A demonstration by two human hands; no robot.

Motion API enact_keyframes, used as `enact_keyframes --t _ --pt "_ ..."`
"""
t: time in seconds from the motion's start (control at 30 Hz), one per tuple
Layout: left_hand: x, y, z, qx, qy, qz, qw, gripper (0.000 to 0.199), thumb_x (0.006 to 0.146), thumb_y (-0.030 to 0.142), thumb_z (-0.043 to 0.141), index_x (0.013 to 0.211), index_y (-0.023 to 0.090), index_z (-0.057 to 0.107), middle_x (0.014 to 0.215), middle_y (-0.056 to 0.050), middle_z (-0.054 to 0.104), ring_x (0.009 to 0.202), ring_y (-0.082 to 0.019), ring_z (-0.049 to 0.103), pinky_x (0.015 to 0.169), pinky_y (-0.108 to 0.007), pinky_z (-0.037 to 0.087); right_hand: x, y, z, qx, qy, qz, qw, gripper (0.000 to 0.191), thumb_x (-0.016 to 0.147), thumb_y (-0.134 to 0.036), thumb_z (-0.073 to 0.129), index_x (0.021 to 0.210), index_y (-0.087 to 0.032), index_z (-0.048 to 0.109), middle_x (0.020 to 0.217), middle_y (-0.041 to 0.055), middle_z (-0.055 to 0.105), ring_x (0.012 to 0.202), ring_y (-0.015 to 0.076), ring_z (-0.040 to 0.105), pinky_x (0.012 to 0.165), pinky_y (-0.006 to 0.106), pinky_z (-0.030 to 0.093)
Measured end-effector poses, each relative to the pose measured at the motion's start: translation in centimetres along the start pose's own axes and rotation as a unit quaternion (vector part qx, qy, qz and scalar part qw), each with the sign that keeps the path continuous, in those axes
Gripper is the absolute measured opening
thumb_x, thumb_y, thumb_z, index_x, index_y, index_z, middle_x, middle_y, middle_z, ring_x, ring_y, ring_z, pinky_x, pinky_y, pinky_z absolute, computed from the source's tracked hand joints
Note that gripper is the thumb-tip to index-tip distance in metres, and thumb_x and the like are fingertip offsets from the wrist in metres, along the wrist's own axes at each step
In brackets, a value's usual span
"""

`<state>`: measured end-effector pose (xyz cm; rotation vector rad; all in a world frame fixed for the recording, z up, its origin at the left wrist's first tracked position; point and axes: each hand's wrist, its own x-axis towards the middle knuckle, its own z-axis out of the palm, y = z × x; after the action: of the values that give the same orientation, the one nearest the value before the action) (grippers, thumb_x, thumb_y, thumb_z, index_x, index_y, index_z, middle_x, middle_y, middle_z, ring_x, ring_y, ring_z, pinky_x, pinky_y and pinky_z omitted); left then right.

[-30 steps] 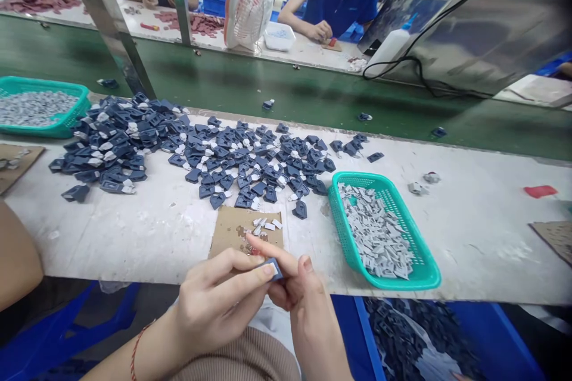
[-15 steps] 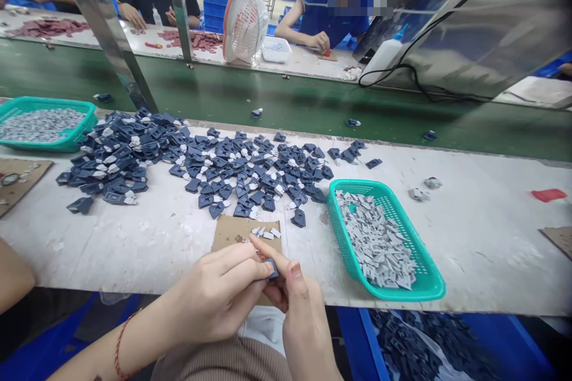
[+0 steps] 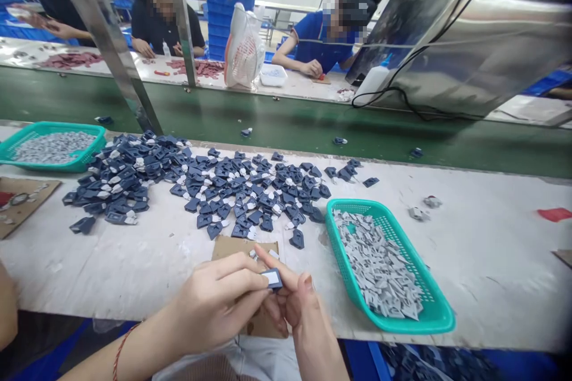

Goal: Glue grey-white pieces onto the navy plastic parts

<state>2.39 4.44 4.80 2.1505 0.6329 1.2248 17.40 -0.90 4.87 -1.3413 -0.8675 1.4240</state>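
Note:
My left hand (image 3: 223, 294) pinches a small dark blue plastic piece (image 3: 277, 278) that has a pale grey insert in its face. My right hand (image 3: 304, 309) is close against the piece; its index finger stretches out behind it, the thumb stands apart, and the other fingers are loosely bent. Whether the right fingers bear on the piece is hard to see. Beneath the hands lies a brown cardboard sheet (image 3: 227, 246), with a few small pale parts (image 3: 273, 255) partly hidden by the fingers. Beyond is a heap of dark blue pieces with white tabs (image 3: 241, 181).
To the right stands a green basket (image 3: 440, 322) of grey parts; another green basket (image 3: 84, 162) is at far left. A green strip (image 3: 295, 125) runs behind the white table (image 3: 147, 268). Metal posts (image 3: 109, 41) rise before several co-workers. A blue bin (image 3: 364, 363) sits below the edge.
The view has tilted up, so the scene sits lower. The blue piece now shows its face with the pale insert, and the right thumb and fingers have spread a little away from it.

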Motion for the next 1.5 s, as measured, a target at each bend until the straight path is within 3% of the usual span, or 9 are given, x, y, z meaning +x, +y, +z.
enact_keyframes --t 0.13,0.3,0.47,0.67,0.83,1.03,1.2,1.37,1.5 --pt "3.1 -3.5 -2.5 0.046 0.037 -0.124 0.991 0.007 0.086 0.015 0.066 0.080 0.018 0.067 0.079 -0.005 0.074 0.071 -0.015 0.069 0.063 -0.021 0.052 0.8 -1.1 -4.2 -0.142 0.089 -0.062 0.984 0.058 0.093 -0.063 0.047 0.128 -0.021 0.068 0.067 0.0005 0.056 0.058 0.0162 0.047 0.052 0.027 0.038" --pt "10.5 -12.6 -7.9 0.229 0.079 -0.304 0.921 0.009 0.081 0.024 0.071 0.084 0.016 0.069 0.089 -0.005 0.077 0.087 -0.021 0.072 0.079 -0.026 0.053 3.6 -3.1 -14.8 -0.426 0.258 -0.131 0.857 0.040 0.089 -0.054 0.052 0.110 -0.028 0.075 0.106 0.0083 0.072 0.087 0.0284 0.066 0.066 0.034 0.051" --pt "16.3 -21.6 -10.6 0.294 0.061 -0.395 0.868 0.017 0.088 0.023 0.069 0.100 0.012 0.068 0.100 -0.007 0.073 0.095 -0.022 0.070 0.089 -0.040 0.054 7.0 -2.7 -22.1 -0.580 0.191 -0.152 0.777 0.037 0.089 -0.039 0.046 0.105 -0.021 0.074 0.103 0.0134 0.073 0.096 0.0348 0.068 0.081 0.048 0.054" --pt "18.5 -27.2 -11.6 0.342 0.014 -0.451 0.825 0.026 0.095 0.034 0.061 0.112 0.014 0.067 0.116 -0.008 0.068 0.104 -0.024 0.067 0.091 -0.043 0.055 8.2 -2.5 -22.3 -0.617 0.120 -0.156 0.762 0.031 0.096 -0.030 0.043 0.106 -0.019 0.070 0.109 0.0142 0.071 0.104 0.0331 0.064 0.088 0.050 0.053" --pt "20.0 -28.7 -11.5 0.381 -0.008 -0.413 0.827 0.027 0.095 0.035 0.061 0.115 0.017 0.066 0.124 -0.009 0.065 0.114 -0.026 0.062 0.098 -0.048 0.050 9.8 -3.2 -21.2 -0.657 0.058 -0.168 0.733 0.024 0.097 -0.021 0.046 0.108 -0.020 0.068 0.106 0.0116 0.071 0.102 0.0296 0.066 0.087 0.045 0.056" --pt "21.9 -29.9 -8.0 0.353 -0.056 -0.356 0.863 0.037 0.093 0.036 0.064 0.124 0.014 0.062 0.127 -0.010 0.064 0.119 -0.031 0.059 0.103 -0.054 0.046 11.8 -2.9 -21.0 -0.712 0.032 -0.165 0.682 0.020 0.092 -0.011 0.052 0.105 -0.015 0.067 0.101 0.0134 0.071 0.099 0.0332 0.066 0.082 0.046 0.056" --pt "22.0 -30.0 -6.2 0.307 -0.023 -0.363 0.879 0.020 0.089 0.028 0.066 0.099 0.011 0.069 0.124 -0.011 0.066 0.121 -0.027 0.059 0.107 -0.052 0.041 12.2 -3.0 -20.6 -0.724 0.025 -0.161 0.670 0.014 0.092 -0.014 0.052 0.090 -0.018 0.066 0.090 0.0131 0.070 0.089 0.0330 0.067 0.076 0.044 0.055" --pt "21.9 -28.1 -6.4 0.209 0.062 -0.392 0.894 0.021 0.074 0.029 0.071 0.062 0.015 0.061 0.089 -0.010 0.076 0.111 -0.031 0.067 0.100 -0.039 0.048 12.1 -3.5 -20.5 -0.703 0.034 -0.169 0.690 0.021 0.092 -0.013 0.047 0.089 -0.020 0.066 0.087 0.0113 0.073 0.083 0.0296 0.070 0.072 0.040 0.055" --pt "20.8 -24.3 -6.0 0.062 0.117 -0.408 0.903 0.022 0.069 0.027 0.075 0.079 0.012 0.064 0.089 -0.016 0.077 0.093 -0.030 0.073 0.084 -0.040 0.058 10.9 -4.2 -20.8 -0.630 0.087 -0.180 0.750 0.026 0.094 -0.025 0.046 0.103 -0.020 0.070 0.094 0.0114 0.077 0.083 0.0285 0.074 0.072 0.040 0.060"
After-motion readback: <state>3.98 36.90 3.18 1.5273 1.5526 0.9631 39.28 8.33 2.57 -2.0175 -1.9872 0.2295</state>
